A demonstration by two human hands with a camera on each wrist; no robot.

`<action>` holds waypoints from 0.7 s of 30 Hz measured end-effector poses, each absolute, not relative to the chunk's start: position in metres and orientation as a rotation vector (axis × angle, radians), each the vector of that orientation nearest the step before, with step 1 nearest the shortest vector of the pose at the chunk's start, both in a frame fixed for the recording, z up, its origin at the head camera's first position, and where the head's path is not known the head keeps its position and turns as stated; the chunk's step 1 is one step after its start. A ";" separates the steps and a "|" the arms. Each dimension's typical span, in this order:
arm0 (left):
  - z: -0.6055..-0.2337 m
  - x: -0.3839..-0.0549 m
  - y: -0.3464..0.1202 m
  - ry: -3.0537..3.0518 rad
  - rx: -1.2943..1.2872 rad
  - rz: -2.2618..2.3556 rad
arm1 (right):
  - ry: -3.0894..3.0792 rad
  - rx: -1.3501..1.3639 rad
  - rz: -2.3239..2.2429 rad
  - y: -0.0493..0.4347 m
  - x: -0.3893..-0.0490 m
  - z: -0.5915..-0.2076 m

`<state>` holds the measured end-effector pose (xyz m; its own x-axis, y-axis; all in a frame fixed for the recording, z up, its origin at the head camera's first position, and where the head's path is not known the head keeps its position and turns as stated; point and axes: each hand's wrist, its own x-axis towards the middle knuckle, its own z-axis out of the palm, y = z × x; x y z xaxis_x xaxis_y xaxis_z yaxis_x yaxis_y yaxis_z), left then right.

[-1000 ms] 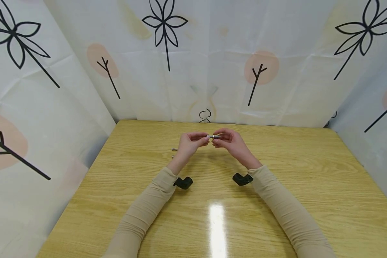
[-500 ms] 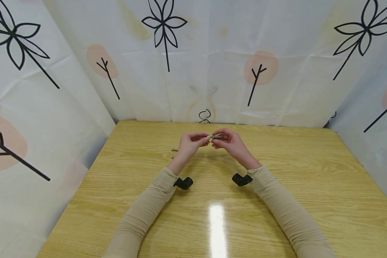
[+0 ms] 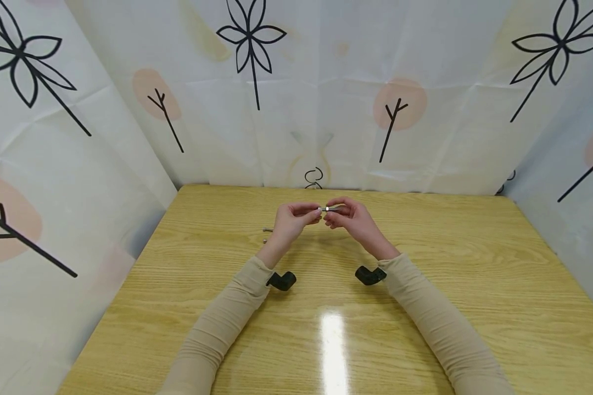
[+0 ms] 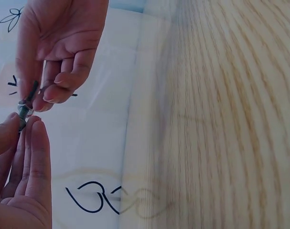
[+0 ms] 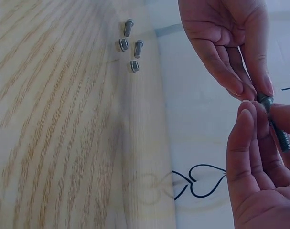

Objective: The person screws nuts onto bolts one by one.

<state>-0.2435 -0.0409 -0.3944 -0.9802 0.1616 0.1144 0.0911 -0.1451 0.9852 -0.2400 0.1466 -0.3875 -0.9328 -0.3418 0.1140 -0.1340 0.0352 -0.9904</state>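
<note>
Above the far part of the table, both hands meet at one metal bolt (image 5: 281,136) with a threaded shank. My left hand (image 3: 290,222) pinches its head end between thumb and fingers. From the other side, my right hand (image 3: 353,216) pinches a nut (image 3: 328,209) on the shank. In the left wrist view the bolt's free end (image 4: 34,88) points toward the right palm. Fingertips cover part of the nut and most of the head. The bolt lies roughly level in the head view.
Two more bolts (image 5: 139,48) and two nuts (image 5: 134,66) lie on the wooden table (image 3: 425,274), left of my left hand. A patterned white curtain (image 3: 296,109) stands behind the table. A black wrist mount (image 3: 283,281) sits by each cuff.
Both hands stay in place with the bolt between them. The right fingertips shift slightly around the nut, which shows less half a second ago and more plainly now.
</note>
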 end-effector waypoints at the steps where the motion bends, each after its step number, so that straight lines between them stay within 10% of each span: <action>1: -0.394 -0.243 -0.041 2.023 0.301 2.321 | 2.146 -0.510 -2.021 0.147 -0.240 -0.388; 21: -0.395 -0.244 -0.040 2.033 0.279 2.331 | 2.215 -0.510 -2.003 0.142 -0.241 -0.388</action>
<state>-0.2441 -0.0398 -0.3948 -0.9832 0.1449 0.1113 0.0907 -0.1422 0.9857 -0.2408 0.1425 -0.3878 -0.9373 -0.3191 0.1403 -0.1716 0.0721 -0.9825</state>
